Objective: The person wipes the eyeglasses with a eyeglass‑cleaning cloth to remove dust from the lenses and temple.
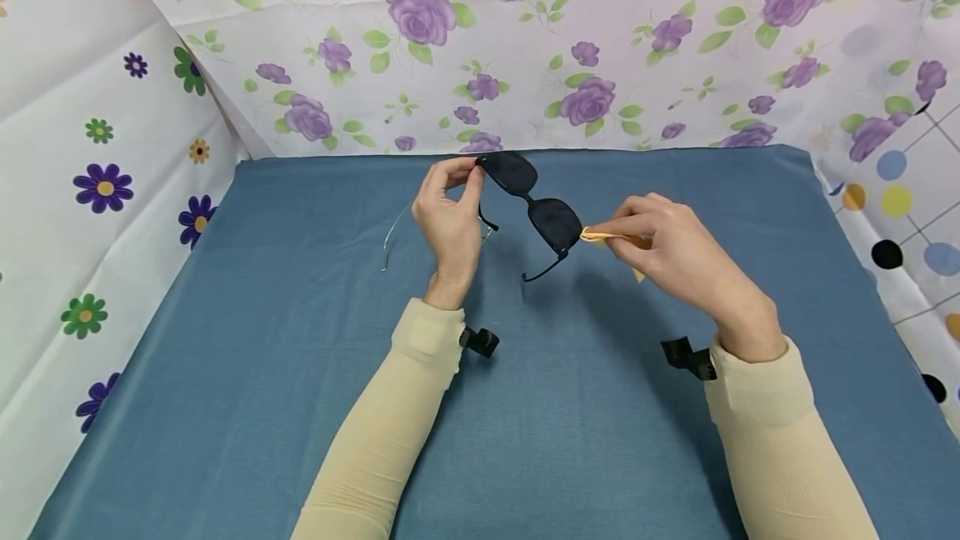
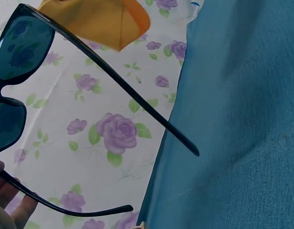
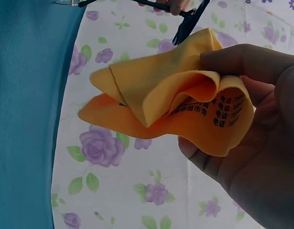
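Black sunglasses [image 1: 555, 225] hang tilted in the air between the two hands, temples unfolded. My left hand [image 1: 452, 219] pinches them at one upper corner, between thumb and fingers. In the left wrist view both dark lenses [image 2: 24, 50] and the two temples show. My right hand [image 1: 675, 252] pinches a folded yellow cloth [image 3: 185, 100] with printed dark characters. In the head view the cloth's tip is right at the far corner of the lower lens. Behind my left hand, a pair of thin-framed glasses [image 1: 387, 244] lies on the table, partly hidden by that hand.
A blue cloth [image 1: 300, 357] covers the table. Behind it hangs a sheet with purple flowers [image 1: 420, 15]; flowered and dotted sheets stand at the left and right sides. Each wrist wears a small black camera [image 1: 482, 342].
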Tool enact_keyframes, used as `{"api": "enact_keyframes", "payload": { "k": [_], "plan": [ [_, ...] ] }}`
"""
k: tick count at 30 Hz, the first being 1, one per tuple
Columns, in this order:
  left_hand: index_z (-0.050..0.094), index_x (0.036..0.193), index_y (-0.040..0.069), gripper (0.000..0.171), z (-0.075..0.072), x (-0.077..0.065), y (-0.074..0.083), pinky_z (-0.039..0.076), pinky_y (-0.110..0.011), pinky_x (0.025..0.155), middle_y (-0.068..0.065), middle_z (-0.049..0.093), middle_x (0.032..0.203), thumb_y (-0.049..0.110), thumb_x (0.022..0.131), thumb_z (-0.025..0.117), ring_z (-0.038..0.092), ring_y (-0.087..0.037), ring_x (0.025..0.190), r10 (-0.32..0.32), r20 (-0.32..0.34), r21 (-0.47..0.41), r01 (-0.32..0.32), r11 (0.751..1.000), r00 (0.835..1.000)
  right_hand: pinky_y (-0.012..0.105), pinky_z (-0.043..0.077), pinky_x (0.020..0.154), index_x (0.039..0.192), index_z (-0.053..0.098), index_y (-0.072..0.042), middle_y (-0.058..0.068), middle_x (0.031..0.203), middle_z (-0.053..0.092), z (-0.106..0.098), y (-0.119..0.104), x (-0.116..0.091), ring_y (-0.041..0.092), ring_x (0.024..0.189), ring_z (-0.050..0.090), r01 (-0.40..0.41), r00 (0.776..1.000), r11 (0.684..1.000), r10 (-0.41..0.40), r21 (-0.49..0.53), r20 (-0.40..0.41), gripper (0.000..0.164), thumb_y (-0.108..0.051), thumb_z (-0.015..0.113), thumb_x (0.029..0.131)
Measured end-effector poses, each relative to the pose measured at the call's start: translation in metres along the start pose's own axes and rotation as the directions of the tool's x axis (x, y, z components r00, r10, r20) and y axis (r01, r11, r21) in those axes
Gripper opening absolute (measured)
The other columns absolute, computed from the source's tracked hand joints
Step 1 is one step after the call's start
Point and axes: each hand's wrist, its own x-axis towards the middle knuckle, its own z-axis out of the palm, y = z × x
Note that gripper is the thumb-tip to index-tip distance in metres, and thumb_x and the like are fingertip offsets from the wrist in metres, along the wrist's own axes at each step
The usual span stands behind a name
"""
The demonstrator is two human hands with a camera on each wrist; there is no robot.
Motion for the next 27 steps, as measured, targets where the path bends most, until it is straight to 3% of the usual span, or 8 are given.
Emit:
{"api": "enact_keyframes", "payload": {
  "k": [3,5,8,13,16,22,27],
  "plan": [
    [0.073,0.093,0.0,0.006,-0.001,0.0,0.0,0.051,-0.032,0.075,-0.011,0.069,0.086,0.005,0.089,0.072,0.065,-0.021,0.08,0.008,0.004,0.0,-0.008,1.0,1.0,0.035,0.04,0.066,0.113,0.076,-0.021,-0.005,0.095,0.061,-0.002,-0.001,0.0,0.013,0.081,0.046,-0.011,1.0,1.0,0.012,-0.01,0.021,0.024,-0.01,0.06,0.098],
    [0.074,0.094,0.003,0.008,-0.002,0.001,-0.001,0.051,-0.031,0.075,-0.007,0.07,0.087,0.01,0.09,0.072,0.065,-0.016,0.08,0.017,0.018,-0.001,-0.017,1.0,1.0,0.035,0.04,0.066,0.114,0.075,-0.019,-0.003,0.096,0.062,-0.004,-0.001,-0.001,0.014,0.082,0.048,-0.023,1.0,1.0,0.023,-0.016,-0.006,0.024,-0.01,0.06,0.098],
    [0.074,0.095,0.007,0.009,-0.001,0.0,0.0,0.051,-0.029,0.069,-0.004,0.07,0.088,0.015,0.091,0.072,0.065,-0.014,0.082,0.025,0.062,0.003,-0.025,1.0,0.998,0.037,0.04,0.066,0.114,0.075,-0.015,0.001,0.097,0.064,-0.007,-0.003,-0.003,0.016,0.084,0.05,-0.044,0.992,0.999,0.04,-0.032,-0.117,0.022,-0.011,0.062,0.098],
    [0.074,0.097,0.008,0.009,0.0,-0.004,0.006,0.054,-0.03,0.06,-0.003,0.069,0.09,0.015,0.092,0.072,0.066,-0.013,0.084,0.028,0.169,-0.023,-0.025,0.999,0.985,0.037,0.037,0.068,0.114,0.075,-0.011,0.004,0.096,0.065,-0.006,-0.011,-0.002,0.019,0.083,0.05,-0.056,0.955,0.997,0.04,-0.046,-0.295,0.021,-0.011,0.062,0.097],
    [0.074,0.097,0.007,0.009,0.002,-0.007,0.008,0.057,-0.03,0.065,-0.004,0.068,0.09,0.014,0.092,0.071,0.066,-0.013,0.084,0.042,0.238,-0.048,-0.032,0.998,0.97,0.034,0.035,0.065,0.114,0.075,-0.011,0.004,0.095,0.065,0.001,-0.017,0.001,0.017,0.079,0.047,-0.018,0.939,0.999,0.005,-0.035,-0.344,0.022,-0.009,0.063,0.096],
    [0.074,0.097,0.007,0.01,0.004,-0.01,0.013,0.056,-0.022,0.069,-0.003,0.069,0.088,0.015,0.093,0.07,0.067,-0.011,0.083,0.077,0.324,0.0,-0.081,0.997,0.943,0.037,0.031,0.071,0.111,0.075,-0.009,0.003,0.093,0.063,0.02,-0.024,0.008,0.017,0.076,0.042,0.12,0.939,0.99,-0.136,-0.07,-0.317,0.02,-0.006,0.065,0.095],
    [0.074,0.097,0.007,0.01,0.005,-0.01,0.015,0.056,-0.023,0.068,-0.004,0.068,0.087,0.015,0.094,0.068,0.066,-0.01,0.082,0.089,0.323,0.037,-0.106,0.994,0.942,0.043,0.034,0.082,0.108,0.076,-0.008,0.004,0.096,0.064,0.025,-0.024,0.008,0.021,0.086,0.047,0.165,0.943,0.981,-0.187,-0.1,-0.274,0.019,-0.002,0.066,0.092]
  ]
}}
